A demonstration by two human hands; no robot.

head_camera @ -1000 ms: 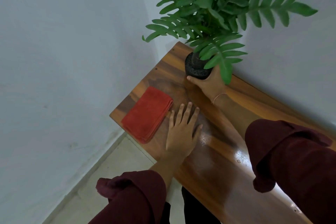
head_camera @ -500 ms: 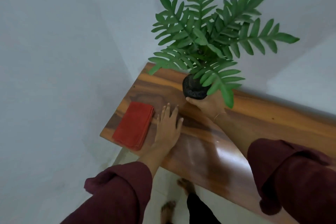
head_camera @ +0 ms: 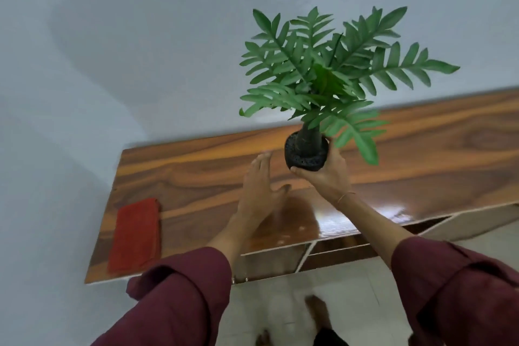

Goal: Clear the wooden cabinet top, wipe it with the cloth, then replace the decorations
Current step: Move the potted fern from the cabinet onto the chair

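Observation:
A glossy wooden cabinet top (head_camera: pixel 196 166) runs left to right against the grey wall. My right hand (head_camera: pixel 328 174) grips a small black rough pot (head_camera: pixel 304 154) from below and the right, holding it just above the wood; green fern-like leaves (head_camera: pixel 323 76) spread out of it. My left hand (head_camera: pixel 258 191) is flat with fingers apart, hovering just left of the pot and holding nothing. A folded red cloth (head_camera: pixel 136 234) lies at the cabinet's left end, near the front edge, apart from both hands.
The grey wall (head_camera: pixel 140 50) stands directly behind and to the left of the cabinet. Below the front edge there are drawer fronts (head_camera: pixel 337 253) and a pale tiled floor (head_camera: pixel 295 303), where my feet show.
My right hand has lifted the pot off the wood and brought it toward the middle. My left hand has risen from the surface. The view has pulled back.

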